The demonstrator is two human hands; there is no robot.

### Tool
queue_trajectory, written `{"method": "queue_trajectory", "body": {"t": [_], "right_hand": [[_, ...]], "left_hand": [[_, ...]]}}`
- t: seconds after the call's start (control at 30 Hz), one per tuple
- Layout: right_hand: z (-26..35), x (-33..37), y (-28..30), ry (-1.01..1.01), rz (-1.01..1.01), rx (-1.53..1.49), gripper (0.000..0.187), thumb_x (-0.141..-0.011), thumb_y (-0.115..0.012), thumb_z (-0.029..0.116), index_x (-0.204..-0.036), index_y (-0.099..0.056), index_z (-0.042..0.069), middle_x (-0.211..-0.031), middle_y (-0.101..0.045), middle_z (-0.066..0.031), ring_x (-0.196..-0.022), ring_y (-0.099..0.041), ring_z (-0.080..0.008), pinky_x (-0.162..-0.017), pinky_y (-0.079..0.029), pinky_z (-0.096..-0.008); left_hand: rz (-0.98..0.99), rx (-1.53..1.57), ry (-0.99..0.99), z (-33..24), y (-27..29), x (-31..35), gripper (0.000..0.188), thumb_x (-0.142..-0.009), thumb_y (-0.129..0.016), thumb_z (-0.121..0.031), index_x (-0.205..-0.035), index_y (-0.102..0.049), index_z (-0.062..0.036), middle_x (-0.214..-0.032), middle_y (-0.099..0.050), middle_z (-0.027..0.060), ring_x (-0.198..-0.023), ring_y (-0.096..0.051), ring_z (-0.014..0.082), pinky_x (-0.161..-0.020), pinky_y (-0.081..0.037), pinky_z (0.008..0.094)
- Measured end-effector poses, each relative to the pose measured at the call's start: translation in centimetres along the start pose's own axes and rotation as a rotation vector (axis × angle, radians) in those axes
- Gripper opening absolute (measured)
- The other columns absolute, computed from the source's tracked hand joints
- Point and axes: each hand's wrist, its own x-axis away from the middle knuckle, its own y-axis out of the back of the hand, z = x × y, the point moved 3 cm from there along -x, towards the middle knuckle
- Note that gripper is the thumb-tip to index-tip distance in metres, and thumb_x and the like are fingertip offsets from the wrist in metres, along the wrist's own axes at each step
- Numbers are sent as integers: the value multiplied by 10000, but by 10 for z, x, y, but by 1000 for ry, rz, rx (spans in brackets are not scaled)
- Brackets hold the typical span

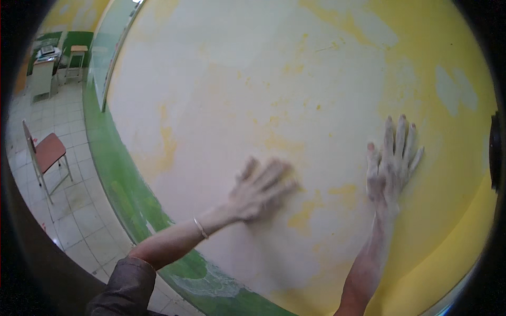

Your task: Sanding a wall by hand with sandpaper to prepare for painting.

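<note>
In front of me is a wall [221, 116] coated with whitish filler, with yellow paint showing through in patches. My right hand [392, 166] lies flat against it at the right, fingers spread and pointing up, with white dust over the skin. Nearer the middle, my left hand [263, 189] is smeared by motion, its fingers apart and pointing up and to the right. It appears to be on or just off the wall; the blur hides which. A thin bracelet [201, 227] circles my left wrist. Neither hand shows anything held.
Green paint [118, 168] runs along the lower wall. To the left stands a chair [50, 152] on a tiled floor [87, 218]. Farther back are a desk [43, 79] with things on it and a stool [78, 50]. A framed board [108, 58] hangs at the upper left.
</note>
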Motion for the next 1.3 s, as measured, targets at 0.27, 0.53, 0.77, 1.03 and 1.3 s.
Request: {"method": "queue_trajectory", "body": {"t": [0.27, 0.53, 0.77, 1.03, 1.3], "right_hand": [[124, -6, -8, 94, 34, -113, 716, -987, -498, 538, -1599, -326, 210, -1701, -193, -72, -1572, -143, -292, -1230, -50, -668], [248, 91, -22, 557, 283, -255, 737, -974, -505, 562, -1609, -296, 251, -1705, -187, 1, -1580, -115, -230, -1236, -67, -662], [142, 74, -23, 512, 159, -411, 719, -938, -568, 531, -1577, -384, 256, -1678, -280, -21, -1563, -194, -273, -1245, -59, -623], [101, -82, -5, -37, -59, -23, 642, -996, -508, 508, -1566, -403, 230, -1685, -248, -62, -1564, -167, -301, -1219, -54, -662], [221, -121, -25, 89, -56, -133, 625, -1024, -451, 515, -1578, -370, 238, -1691, -206, -81, -1572, -126, -285, -1206, -36, -708]], "left_hand": [[-148, 149, 759, 110, -14, 124, 659, -1035, -371, -350, -1619, -228, -81, -1698, -47, 225, -1574, 0, 398, -1240, 18, 566], [285, 330, 809, 74, -5, 237, 710, -1049, -355, -383, -1632, -118, -55, -1703, 2, 211, -1575, 30, 383, -1248, 17, 554], [293, 453, 984, 125, 63, 304, 659, -1083, -349, -374, -1621, -165, -42, -1661, -237, 206, -1537, -218, 378, -1263, -119, 437], [166, 810, 1020, 61, 47, 284, 635, -1077, -437, -307, -1581, -232, 20, -1568, -400, 246, -1328, -533, 410, -1099, -426, 421], [169, 784, 1150, -19, 30, 384, 516, -1065, -488, -309, -1484, -456, -9, -1257, -672, 241, -1078, -691, 398, -938, -534, 404]]}}
